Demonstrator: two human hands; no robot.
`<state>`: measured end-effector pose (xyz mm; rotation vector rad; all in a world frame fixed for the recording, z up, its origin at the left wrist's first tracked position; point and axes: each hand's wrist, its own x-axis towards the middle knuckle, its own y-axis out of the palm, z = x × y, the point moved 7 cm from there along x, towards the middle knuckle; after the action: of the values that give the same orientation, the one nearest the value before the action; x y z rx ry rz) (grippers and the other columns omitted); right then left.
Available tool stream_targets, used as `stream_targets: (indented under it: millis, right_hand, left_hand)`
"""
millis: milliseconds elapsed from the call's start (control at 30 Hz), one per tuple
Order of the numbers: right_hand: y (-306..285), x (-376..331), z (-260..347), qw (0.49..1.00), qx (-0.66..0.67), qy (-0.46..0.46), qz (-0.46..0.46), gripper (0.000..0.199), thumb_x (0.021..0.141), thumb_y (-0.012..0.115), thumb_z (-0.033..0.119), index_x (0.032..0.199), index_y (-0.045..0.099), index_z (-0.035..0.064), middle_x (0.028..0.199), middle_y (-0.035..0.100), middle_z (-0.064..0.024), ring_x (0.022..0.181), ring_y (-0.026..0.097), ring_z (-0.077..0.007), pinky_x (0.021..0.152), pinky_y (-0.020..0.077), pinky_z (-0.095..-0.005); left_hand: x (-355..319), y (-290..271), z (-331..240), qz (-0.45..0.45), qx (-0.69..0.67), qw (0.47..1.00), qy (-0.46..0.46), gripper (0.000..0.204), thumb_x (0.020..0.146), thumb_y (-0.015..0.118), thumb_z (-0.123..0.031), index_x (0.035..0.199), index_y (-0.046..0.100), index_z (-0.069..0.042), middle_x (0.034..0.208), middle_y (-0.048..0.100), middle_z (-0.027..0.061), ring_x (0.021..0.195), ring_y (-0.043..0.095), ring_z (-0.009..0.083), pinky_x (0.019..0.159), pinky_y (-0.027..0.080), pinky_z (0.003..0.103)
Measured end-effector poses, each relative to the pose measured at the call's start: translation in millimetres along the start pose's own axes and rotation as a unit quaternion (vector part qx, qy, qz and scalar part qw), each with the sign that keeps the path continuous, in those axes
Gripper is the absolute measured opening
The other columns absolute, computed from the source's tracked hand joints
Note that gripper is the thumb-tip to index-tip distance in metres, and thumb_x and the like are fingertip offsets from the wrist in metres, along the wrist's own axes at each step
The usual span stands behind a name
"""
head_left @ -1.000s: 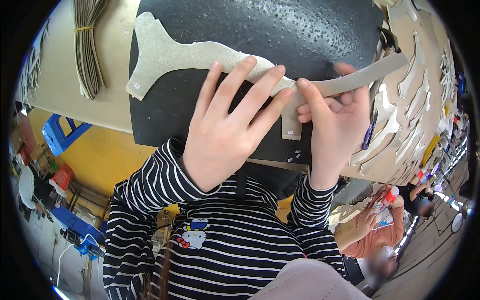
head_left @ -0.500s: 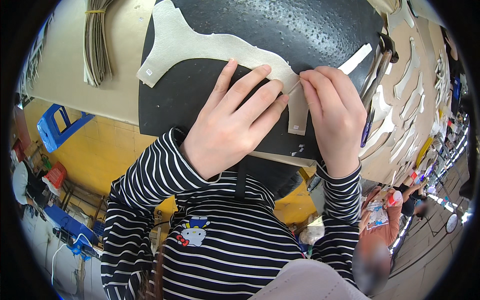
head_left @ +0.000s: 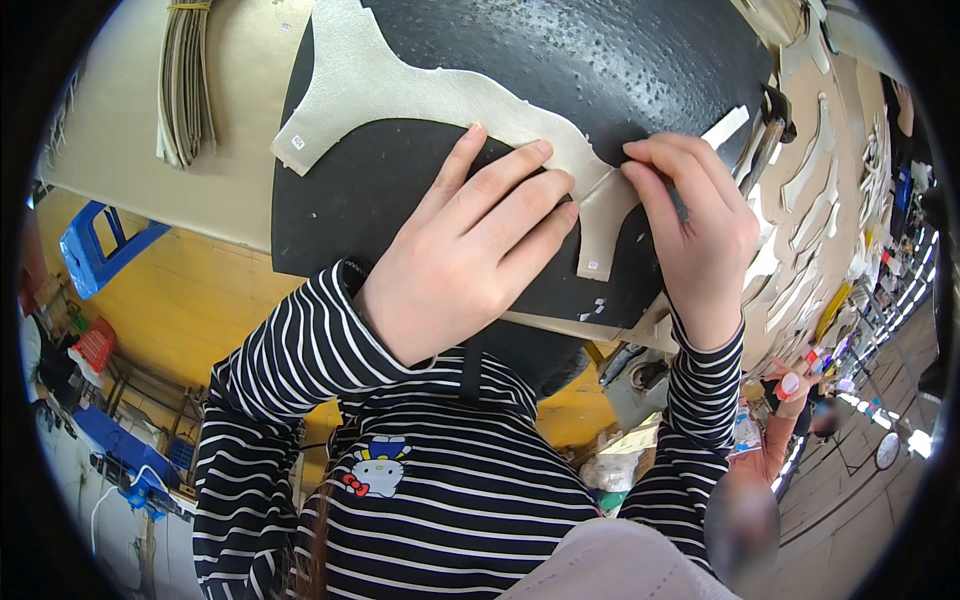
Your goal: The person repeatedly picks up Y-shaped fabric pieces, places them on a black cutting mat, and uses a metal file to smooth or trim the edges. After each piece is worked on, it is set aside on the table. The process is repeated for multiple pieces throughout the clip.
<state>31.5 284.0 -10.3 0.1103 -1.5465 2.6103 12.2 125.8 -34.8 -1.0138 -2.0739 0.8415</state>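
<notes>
A pale beige, curved leather piece (head_left: 425, 92) with branching arms lies on a black board (head_left: 390, 190). My left hand (head_left: 465, 235) lies flat with its fingers spread, fingertips resting on the piece's lower edge. My right hand (head_left: 700, 215) is just off the piece's right edge, thumb and index fingertip slightly parted, with nothing plainly visible between them. A thin line or narrow strip (head_left: 598, 185) crosses the leather between the two hands; which of these it is, I cannot tell. Beyond my right hand lies a white strip (head_left: 725, 127).
A banded bundle of strips (head_left: 185, 95) lies on the table at the far left. Several cut leather pieces (head_left: 815, 195) are scattered on the right, near a hammer-like tool (head_left: 773, 125). Small scraps (head_left: 597, 308) sit near the board's front edge. A blue stool (head_left: 105, 245) stands left.
My right hand has moved slightly right, away from the leather, and its pinched fingertips have parted. My left hand stays on the piece. The view has shifted a little.
</notes>
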Motion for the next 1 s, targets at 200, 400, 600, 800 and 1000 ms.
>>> stream_targets:
  millis: [200,400,600,800,1000]
  right_hand:
    - [3.0,4.6,3.3,0.999,-0.003,0.018,0.04,0.015,0.078,0.077,0.001,0.091,0.069,0.0012,0.09,0.066,-0.0096,0.08,0.067,-0.0265,0.071,0.0547,-0.0333]
    - [3.2,1.9,-4.5,0.998,-0.006,0.045,0.035,0.017,0.075,0.079,-0.001,0.09,0.07,0.0014,0.089,0.067,-0.0091,0.078,0.067,-0.0233,0.069,0.0548,-0.0312]
    - [3.2,-0.9,-8.2,0.998,-0.009,0.065,-0.013,0.021,0.075,0.081,-0.004,0.093,0.071,0.0011,0.092,0.068,-0.0098,0.075,0.067,-0.0199,0.064,0.0545,-0.0292]
    - [-30.0,-29.4,-44.0,0.966,-0.081,0.157,-0.189,0.02,0.085,0.075,0.003,0.105,0.071,0.0018,0.113,0.065,-0.0147,0.106,0.062,-0.0259,0.092,0.0477,-0.0365]
    - [-27.4,-59.4,-99.9,0.935,-0.087,0.326,-0.11,0.045,0.1,0.062,0.029,0.139,0.053,0.0091,0.11,0.055,-0.0148,0.095,0.057,-0.0274,0.084,0.0462,-0.0355]
  left_hand:
    - [-1.3,-1.1,1.0,0.026,-0.025,0.999,-0.04,0.032,0.08,0.065,-0.012,0.112,0.07,-0.006,0.125,0.061,0.0085,0.13,0.053,0.0278,0.112,0.038,0.058]
    - [-2.4,5.5,-2.6,0.052,-0.015,0.997,-0.052,0.034,0.082,0.067,-0.016,0.116,0.073,-0.02,0.123,0.062,0.0045,0.129,0.053,0.0249,0.114,0.037,0.059]
    - [0.4,13.9,-5.6,0.025,0.055,0.995,-0.082,0.046,0.08,0.066,-0.02,0.125,0.072,-0.026,0.117,0.06,-0.0006,0.123,0.054,0.0192,0.112,0.038,0.054]
    - [10.1,15.9,-9.6,0.011,0.089,0.987,-0.135,0.06,0.075,0.066,-0.013,0.134,0.066,-0.025,0.114,0.057,-0.0008,0.117,0.05,0.0182,0.111,0.036,0.047]
    - [15.2,7.0,-7.7,-0.016,0.059,0.987,-0.151,0.063,0.077,0.063,-0.011,0.14,0.059,-0.014,0.1,0.052,0.0009,0.097,0.048,0.0205,0.096,0.035,0.041]
